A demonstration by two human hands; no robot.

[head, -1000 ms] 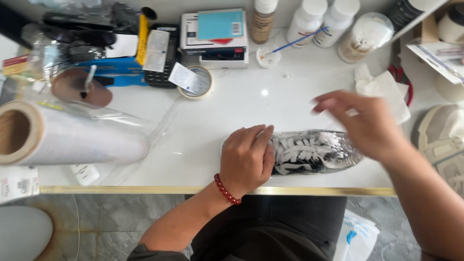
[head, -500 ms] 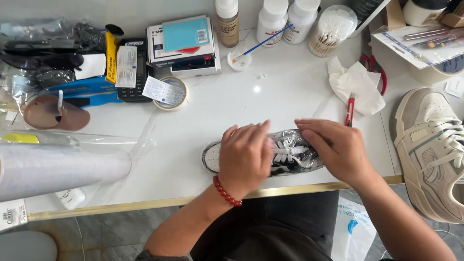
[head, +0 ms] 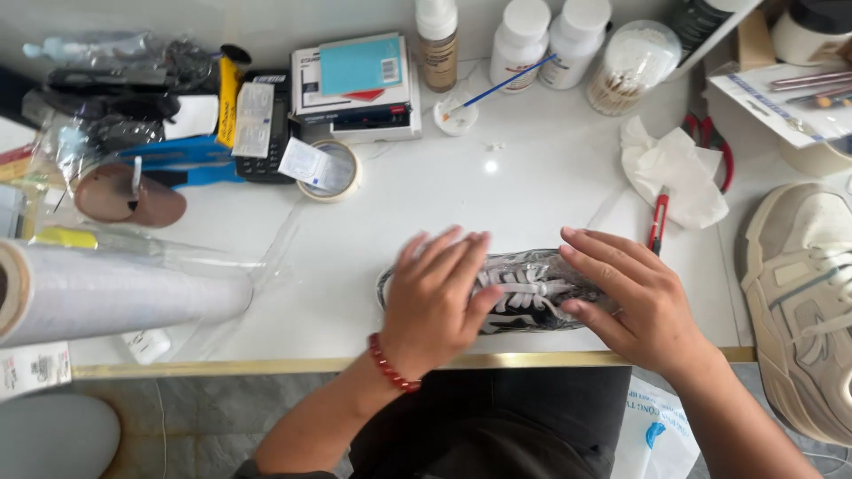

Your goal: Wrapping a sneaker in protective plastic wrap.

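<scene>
The fingers (head: 448, 253) of the left hand (head: 435, 306) lie spread and flat, pressed down on the heel half of a small black-and-white laced shoe wrapped in clear plastic film (head: 524, 291). The fingers (head: 595, 253) of the right hand (head: 635, 302) are also apart and laid flat over the toe half, palm down; neither hand is clamped round the shoe. A red bead bracelet (head: 390, 364) sits on the left wrist. The shoe lies on its side near the front edge of the white worktop (head: 426, 195), between the two hands.

Just right of the right hand lies a red-handled knife (head: 658, 222), next to a crumpled white tissue (head: 670, 168). Further right rests a large beige trainer (head: 803, 302). To the left, a big roll of clear film (head: 115, 297) lies on the worktop, well apart from the shoe. A roll of tape (head: 330, 170) sits behind, near stacked boxes (head: 355, 84) and white bottles (head: 546, 40).
</scene>
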